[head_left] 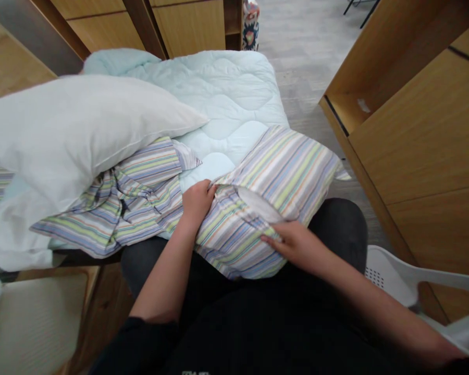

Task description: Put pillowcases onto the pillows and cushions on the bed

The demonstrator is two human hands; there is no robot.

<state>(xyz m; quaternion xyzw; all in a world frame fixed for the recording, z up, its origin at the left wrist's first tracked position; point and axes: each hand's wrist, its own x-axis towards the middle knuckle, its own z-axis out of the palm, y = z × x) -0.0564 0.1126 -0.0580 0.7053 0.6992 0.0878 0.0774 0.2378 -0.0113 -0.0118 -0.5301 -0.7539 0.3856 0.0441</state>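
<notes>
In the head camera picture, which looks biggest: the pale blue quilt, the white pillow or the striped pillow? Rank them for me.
1. The pale blue quilt
2. Tied: the white pillow and the striped pillow look alike, and the striped one sits nearer the camera, so I won't rank them.

No legible text, label, brand or number in view. One candidate only: a pale print [195, 373] on the chest of the person's black top [226, 333], cut off by the lower frame edge. Too small and clipped; letters cannot be read.
</notes>
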